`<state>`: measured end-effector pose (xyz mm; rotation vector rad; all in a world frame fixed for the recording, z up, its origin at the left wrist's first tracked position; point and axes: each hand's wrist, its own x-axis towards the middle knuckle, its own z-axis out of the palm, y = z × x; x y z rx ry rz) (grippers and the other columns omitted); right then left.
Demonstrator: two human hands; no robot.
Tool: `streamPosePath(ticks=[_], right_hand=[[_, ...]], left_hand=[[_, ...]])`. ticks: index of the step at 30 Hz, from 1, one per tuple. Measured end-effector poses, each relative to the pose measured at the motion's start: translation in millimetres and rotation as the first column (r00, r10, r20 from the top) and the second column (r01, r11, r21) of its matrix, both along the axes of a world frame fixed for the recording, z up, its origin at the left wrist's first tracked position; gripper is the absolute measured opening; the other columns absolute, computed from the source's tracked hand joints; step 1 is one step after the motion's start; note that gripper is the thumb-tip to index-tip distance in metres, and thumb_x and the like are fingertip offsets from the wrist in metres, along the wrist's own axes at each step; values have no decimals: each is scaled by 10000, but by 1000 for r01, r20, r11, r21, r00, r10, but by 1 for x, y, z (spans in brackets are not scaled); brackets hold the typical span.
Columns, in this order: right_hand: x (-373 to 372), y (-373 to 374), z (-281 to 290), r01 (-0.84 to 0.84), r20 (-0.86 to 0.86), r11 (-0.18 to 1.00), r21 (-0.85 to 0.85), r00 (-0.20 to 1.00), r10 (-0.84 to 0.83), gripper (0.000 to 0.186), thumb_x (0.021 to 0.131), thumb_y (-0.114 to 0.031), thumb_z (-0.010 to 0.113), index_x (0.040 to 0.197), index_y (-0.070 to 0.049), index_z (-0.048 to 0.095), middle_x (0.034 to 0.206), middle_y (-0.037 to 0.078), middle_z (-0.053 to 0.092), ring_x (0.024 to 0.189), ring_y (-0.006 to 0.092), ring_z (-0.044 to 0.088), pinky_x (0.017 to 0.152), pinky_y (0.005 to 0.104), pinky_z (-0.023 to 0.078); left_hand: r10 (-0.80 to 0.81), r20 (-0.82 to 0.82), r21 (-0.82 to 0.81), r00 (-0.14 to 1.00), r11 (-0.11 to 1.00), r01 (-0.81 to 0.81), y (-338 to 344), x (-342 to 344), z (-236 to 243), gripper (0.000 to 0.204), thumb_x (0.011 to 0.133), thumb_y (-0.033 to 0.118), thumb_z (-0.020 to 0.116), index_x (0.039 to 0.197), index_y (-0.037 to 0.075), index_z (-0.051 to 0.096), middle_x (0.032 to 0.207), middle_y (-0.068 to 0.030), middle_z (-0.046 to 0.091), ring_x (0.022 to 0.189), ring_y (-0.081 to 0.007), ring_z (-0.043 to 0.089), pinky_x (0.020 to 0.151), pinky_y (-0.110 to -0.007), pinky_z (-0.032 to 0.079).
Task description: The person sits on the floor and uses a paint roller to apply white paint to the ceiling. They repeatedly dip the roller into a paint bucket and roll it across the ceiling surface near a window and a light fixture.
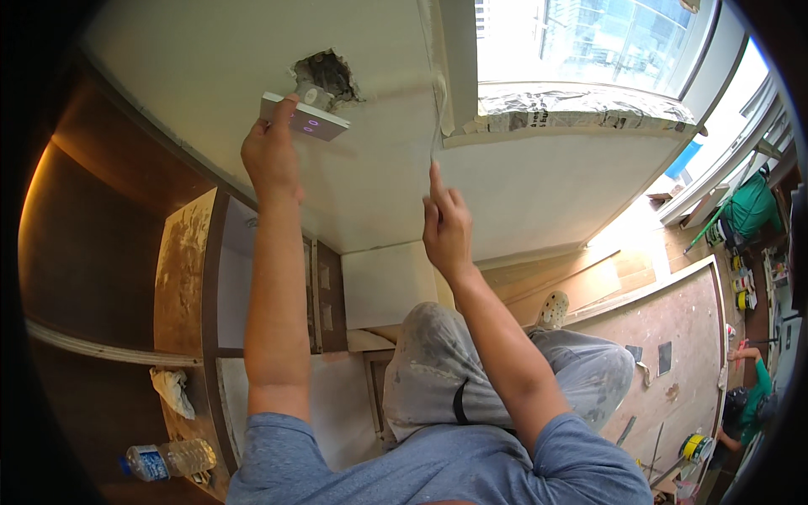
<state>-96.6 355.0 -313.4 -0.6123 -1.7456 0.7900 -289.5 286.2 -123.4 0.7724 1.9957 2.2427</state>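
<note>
A thin, rectangular white touch switch panel with small purple-lit rings on its face (326, 125) is in the upper left of the frame, tilted, just below a ragged dark hole (326, 69) in the cream plastered wall (370, 198). The bare left hand (271, 158) has its grip pinching the panel at its left end, the thumb over the near edge. A pale rounded piece (312, 95) shows behind the panel's upper edge; I cannot tell whether it is fixed to it.

The bare right hand (449, 225), near the middle of the frame, points its index finger upward with the other fingers curled; I cannot tell whether its grip is pressed together on anything.

The panel looks light and stiff, probably with a smooth, slippery, brittle face that would chip or scratch if dropped. The narrow side edges seem the best hold, clear of the lit face and with no hard squeeze.

The panel's only visible marks are the glowing rings. At upper right, the printed newspaper (581, 110) on the sill is too small to read; so is the blue-and-white label on the clear plastic bottle (172, 459) at lower left
</note>
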Motion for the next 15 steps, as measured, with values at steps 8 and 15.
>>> streamPosePath(ticks=[8,15], right_hand=[[-11,30,91,9,-119,989,148,993,9,647,988,16,582,1592,-192,485,845,158,598,736,302,595,758,410,540],[26,-16,-16,-5,125,994,-109,992,19,653,985,7,598,1591,-211,491,846,154,598,733,304,588,763,402,537]], left_hand=[[12,34,-56,999,998,-10,-4,-1,4,631,818,494,832,1189,-7,735,1121,-58,627,1008,-164,510,913,-313,392],[-24,4,-53,1000,998,25,-8,-1,3,513,870,378,852,1131,-43,716,1066,-64,681,1000,-147,600,947,-293,446]])
